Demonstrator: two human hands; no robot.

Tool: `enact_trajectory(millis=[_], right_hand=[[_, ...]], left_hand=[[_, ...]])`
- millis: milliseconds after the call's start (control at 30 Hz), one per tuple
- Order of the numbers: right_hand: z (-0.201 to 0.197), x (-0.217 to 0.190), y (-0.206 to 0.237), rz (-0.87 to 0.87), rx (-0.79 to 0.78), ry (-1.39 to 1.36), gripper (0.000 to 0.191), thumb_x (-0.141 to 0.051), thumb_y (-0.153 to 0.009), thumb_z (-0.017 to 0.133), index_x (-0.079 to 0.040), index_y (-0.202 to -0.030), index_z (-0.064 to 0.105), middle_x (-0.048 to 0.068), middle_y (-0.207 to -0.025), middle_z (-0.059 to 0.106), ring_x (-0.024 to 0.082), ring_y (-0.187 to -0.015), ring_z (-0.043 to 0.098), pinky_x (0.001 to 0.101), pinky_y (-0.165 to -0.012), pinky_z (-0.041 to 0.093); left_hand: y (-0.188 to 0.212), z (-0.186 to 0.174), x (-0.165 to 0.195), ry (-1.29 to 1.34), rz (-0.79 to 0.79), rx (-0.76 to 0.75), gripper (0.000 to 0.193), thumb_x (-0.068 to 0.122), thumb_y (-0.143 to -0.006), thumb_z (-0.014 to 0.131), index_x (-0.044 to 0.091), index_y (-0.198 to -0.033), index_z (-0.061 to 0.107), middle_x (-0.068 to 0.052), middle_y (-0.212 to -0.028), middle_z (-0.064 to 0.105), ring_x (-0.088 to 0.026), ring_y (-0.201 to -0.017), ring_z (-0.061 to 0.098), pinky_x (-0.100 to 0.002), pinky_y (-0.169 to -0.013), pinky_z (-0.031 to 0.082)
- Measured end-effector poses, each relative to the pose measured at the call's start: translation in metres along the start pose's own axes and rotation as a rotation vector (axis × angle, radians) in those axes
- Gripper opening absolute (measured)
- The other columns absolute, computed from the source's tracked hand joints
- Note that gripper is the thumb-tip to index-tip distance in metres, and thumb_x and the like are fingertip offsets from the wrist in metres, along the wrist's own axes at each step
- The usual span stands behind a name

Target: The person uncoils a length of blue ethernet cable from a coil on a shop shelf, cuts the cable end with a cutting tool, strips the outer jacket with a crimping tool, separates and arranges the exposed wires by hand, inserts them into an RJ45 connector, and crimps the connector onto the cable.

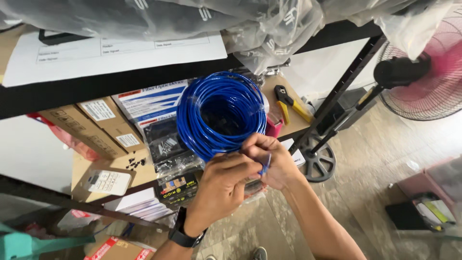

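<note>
Two hands, left hand (pixel 222 180) and right hand (pixel 269 161), pinched a loose blue end below the round blue cable coil (pixel 219 113); next needed careful pulling.

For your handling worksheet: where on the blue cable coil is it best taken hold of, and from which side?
Probably the lower rim of the blue cable coil, reached from below, the person's side. The coil stands tilted, its open centre facing the camera, so fingers can hook through the hole around the bundled loops. Both the left hand and right hand already meet there; shelf clutter crowds the other sides.
</note>
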State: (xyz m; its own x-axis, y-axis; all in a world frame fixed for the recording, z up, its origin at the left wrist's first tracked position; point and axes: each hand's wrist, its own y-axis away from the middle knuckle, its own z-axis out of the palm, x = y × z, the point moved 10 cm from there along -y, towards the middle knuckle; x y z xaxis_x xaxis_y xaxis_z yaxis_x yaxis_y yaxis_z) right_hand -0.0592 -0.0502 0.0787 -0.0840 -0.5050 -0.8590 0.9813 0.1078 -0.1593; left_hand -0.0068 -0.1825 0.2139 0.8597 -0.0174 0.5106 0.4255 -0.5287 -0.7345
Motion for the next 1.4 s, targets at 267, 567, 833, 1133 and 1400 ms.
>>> enact_trajectory(millis=[267,567,833,1133,1400], right_hand=[[0.035,-0.049,0.027,-0.051,-0.012,-0.105,0.038,-0.029,-0.095,0.059,0.007,-0.106,0.068,0.011,-0.105,0.069,0.022,-0.092,0.069,0.0373,-0.078,0.058],[0.127,-0.106,0.094,-0.856,0.374,1.453,0.02,0.005,-0.082,0.071,0.0,-0.101,0.075,0.011,-0.098,0.072,0.021,-0.084,0.071,0.0308,-0.072,0.058],[0.062,-0.068,0.056,-0.153,0.298,0.461,0.036,-0.029,-0.104,0.053,-0.001,-0.098,0.075,0.009,-0.072,0.066,0.017,-0.06,0.06,0.0322,-0.052,0.053],[0.082,-0.033,0.016,-0.149,0.182,-0.447,0.037,-0.039,-0.108,0.05,-0.009,-0.087,0.051,0.0,-0.071,0.042,0.012,-0.06,0.042,0.029,-0.062,0.049],[0.091,-0.022,0.014,-0.151,0.185,-0.529,0.039,-0.039,-0.107,0.052,-0.009,-0.082,0.05,-0.001,-0.07,0.038,0.012,-0.059,0.038,0.031,-0.062,0.05]], left_hand=[[-0.001,-0.018,0.007,0.068,-0.051,0.004,0.019,-0.002,-0.086,0.064,0.004,-0.103,0.069,-0.011,-0.093,0.068,-0.033,-0.082,0.067,-0.04,-0.071,0.053],[0.0,-0.019,-0.001,-0.073,-0.193,0.027,0.008,0.005,-0.087,0.061,0.006,-0.093,0.066,-0.014,-0.081,0.07,-0.038,-0.072,0.068,-0.047,-0.059,0.049],[0.004,-0.018,-0.005,0.228,-0.259,-0.14,0.016,0.016,-0.098,0.057,0.007,-0.111,0.06,-0.01,-0.078,0.068,-0.031,-0.071,0.07,-0.041,-0.063,0.052],[0.009,-0.013,-0.04,0.307,-0.392,0.081,0.022,0.016,-0.075,0.091,0.005,-0.085,0.074,-0.001,-0.056,0.056,-0.009,-0.051,0.046,-0.028,-0.049,0.042],[0.025,-0.02,-0.049,0.369,-0.39,0.191,0.022,0.013,-0.072,0.093,0.004,-0.075,0.073,0.004,-0.054,0.053,-0.002,-0.052,0.042,-0.025,-0.047,0.038]])
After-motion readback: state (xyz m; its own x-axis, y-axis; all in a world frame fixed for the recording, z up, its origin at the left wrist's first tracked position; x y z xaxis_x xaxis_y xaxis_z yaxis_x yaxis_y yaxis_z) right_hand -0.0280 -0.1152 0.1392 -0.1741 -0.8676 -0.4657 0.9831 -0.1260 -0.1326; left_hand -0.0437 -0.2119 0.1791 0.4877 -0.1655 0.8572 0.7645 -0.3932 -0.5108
